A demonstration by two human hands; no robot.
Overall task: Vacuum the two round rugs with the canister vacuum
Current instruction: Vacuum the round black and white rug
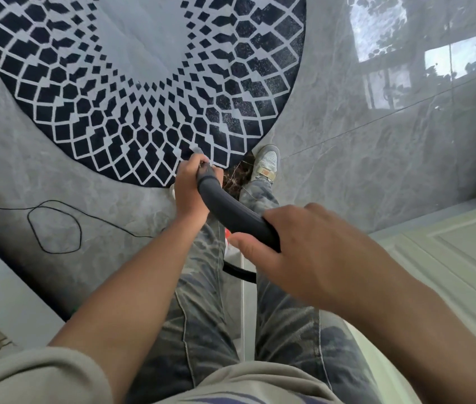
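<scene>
Both hands hold the curved grey vacuum handle [231, 211]. The left hand [191, 188] has its grip wrapped round the far end, and the right hand [298, 252] clasps the near end (thumb alongside). The handle's far end lies over the near edge of 1 round rug [114, 83], navy with a pale lattice. A white shoe [267, 163] touches that edge, and a black cord [56, 225] loops on the grey floor [362, 156] to the left.

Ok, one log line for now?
left hand grips vacuum handle front | right hand grips its rear | round rug ahead | cord looped left
</scene>
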